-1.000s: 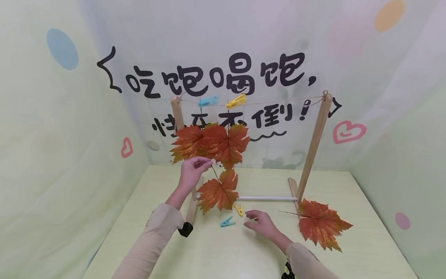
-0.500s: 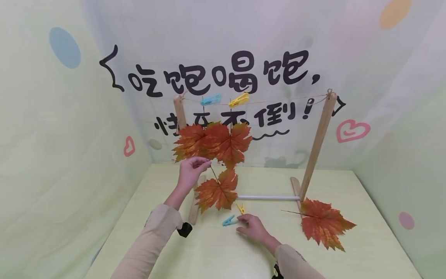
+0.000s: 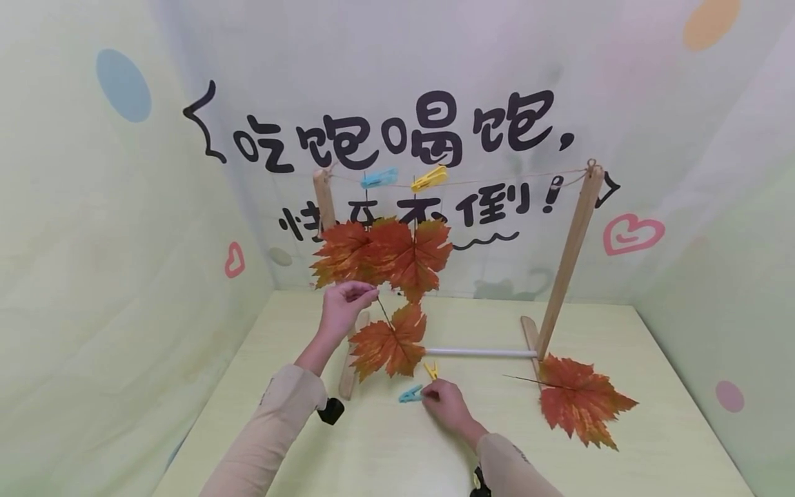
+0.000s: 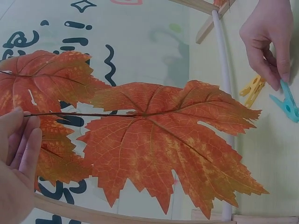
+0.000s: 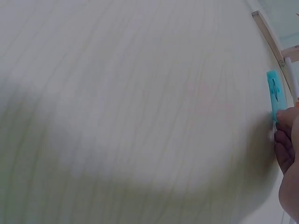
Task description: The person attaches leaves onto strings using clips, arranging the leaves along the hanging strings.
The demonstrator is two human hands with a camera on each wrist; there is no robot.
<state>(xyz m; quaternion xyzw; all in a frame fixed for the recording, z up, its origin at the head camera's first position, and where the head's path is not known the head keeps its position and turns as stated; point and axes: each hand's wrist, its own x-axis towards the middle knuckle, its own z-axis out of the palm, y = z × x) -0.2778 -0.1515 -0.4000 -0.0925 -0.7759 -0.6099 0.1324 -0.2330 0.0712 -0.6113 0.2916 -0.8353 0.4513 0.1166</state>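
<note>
Two grips, I note remotely, bearings per head view. Left hand: fingertips pinched on the thin dark stem of a lobed orange-red leaf, which hangs at the hand's four o'clock. Right hand: thumb and fingers nearly together, pinching a light-blue plastic clothespin at its ten o'clock; yellow plastic clothespin at eleven.

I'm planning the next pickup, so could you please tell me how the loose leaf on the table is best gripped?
Probably by its bare stem, coming from the left: it juts leftward, clear of the broad, jagged blade of the loose leaf. The left hand likewise pinches another leaf by its stem.
</note>
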